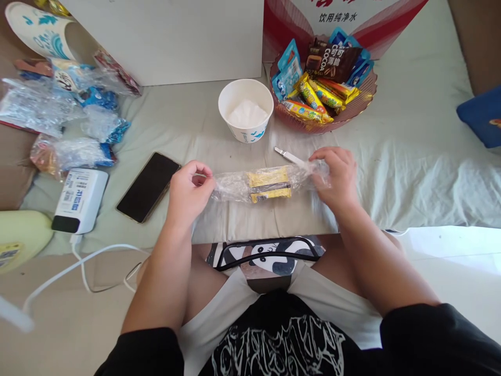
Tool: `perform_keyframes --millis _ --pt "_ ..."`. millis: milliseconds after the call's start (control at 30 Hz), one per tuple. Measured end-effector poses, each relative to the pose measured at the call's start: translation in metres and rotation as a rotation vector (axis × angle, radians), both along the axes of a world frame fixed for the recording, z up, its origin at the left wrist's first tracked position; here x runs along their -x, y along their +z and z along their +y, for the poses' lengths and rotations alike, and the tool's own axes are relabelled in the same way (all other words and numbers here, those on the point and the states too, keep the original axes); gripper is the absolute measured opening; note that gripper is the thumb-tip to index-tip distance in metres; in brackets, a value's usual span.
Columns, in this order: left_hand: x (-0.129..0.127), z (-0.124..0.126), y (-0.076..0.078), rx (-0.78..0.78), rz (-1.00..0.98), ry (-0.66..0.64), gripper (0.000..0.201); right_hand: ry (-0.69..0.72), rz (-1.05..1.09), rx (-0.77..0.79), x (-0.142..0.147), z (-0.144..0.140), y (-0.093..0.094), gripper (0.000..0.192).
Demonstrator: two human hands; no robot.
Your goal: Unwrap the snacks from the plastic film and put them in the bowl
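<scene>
A clear plastic bag is stretched sideways just above the green cloth, with a small yellow packet showing at its middle. My left hand pinches the bag's left end between thumb and fingers. At the right end, my right hand grips the gathered plastic, its fingers closed. A small knife with a light handle lies behind the bag, its blade pointing left; the plastic partly covers its handle. Beyond it stands a white paper tub with something white inside.
A pink glass bowl of wrapped snacks sits behind, right of the tub, before a red-and-white box. At left lie a phone, a white power bank with a cable, crumpled wrappers and a tipped paper tub.
</scene>
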State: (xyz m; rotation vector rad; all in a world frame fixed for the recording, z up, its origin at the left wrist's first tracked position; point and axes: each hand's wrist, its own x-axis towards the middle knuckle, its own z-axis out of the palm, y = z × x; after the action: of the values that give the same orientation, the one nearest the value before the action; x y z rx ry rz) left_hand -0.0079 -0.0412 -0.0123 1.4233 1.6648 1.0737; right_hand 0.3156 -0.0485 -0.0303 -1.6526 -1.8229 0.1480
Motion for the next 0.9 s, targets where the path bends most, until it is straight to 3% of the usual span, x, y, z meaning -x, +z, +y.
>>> perform_keyframes --millis 67,133,200,267,333,400,433,533,633,767,900 --pt "0.006 0.002 0.001 -0.054 0.092 0.040 0.019 -0.100 -0.015 -0.038 -0.008 0.003 0.003 0.021" --pt "0.006 0.001 0.005 -0.211 0.155 0.022 0.019 -0.172 0.038 -0.110 -0.011 0.002 0.009 0.027" --pt "0.001 0.000 0.011 -0.347 0.198 -0.130 0.016 -0.178 0.051 -0.244 -0.007 -0.007 0.017 0.026" --pt "-0.007 -0.003 0.015 -0.342 0.233 -0.370 0.023 0.021 -0.002 -0.437 0.007 -0.023 0.025 0.018" --pt "-0.016 -0.004 0.013 -0.232 0.245 -0.525 0.029 0.409 -0.034 -0.570 0.027 -0.043 0.030 0.012" --pt "-0.021 -0.005 0.008 -0.142 0.240 -0.559 0.020 0.645 -0.037 -0.451 0.047 -0.059 0.032 0.013" --pt "-0.023 -0.006 0.006 -0.109 0.242 -0.550 0.017 0.660 -0.049 -0.345 0.054 -0.064 0.031 0.014" --pt "-0.024 -0.008 0.005 -0.050 0.273 -0.519 0.027 0.477 -0.083 -0.024 0.064 -0.065 0.028 0.012" --pt "-0.028 -0.012 0.013 -0.043 0.323 -0.559 0.028 0.334 -0.050 0.174 0.059 -0.057 0.024 0.014" --pt "-0.040 -0.021 0.023 -0.008 0.451 -0.612 0.037 0.324 -0.015 0.219 0.056 -0.053 0.020 0.025" --pt "-0.051 -0.029 0.023 -0.003 0.571 -0.517 0.041 0.360 -0.021 0.146 0.061 -0.054 0.009 0.032"
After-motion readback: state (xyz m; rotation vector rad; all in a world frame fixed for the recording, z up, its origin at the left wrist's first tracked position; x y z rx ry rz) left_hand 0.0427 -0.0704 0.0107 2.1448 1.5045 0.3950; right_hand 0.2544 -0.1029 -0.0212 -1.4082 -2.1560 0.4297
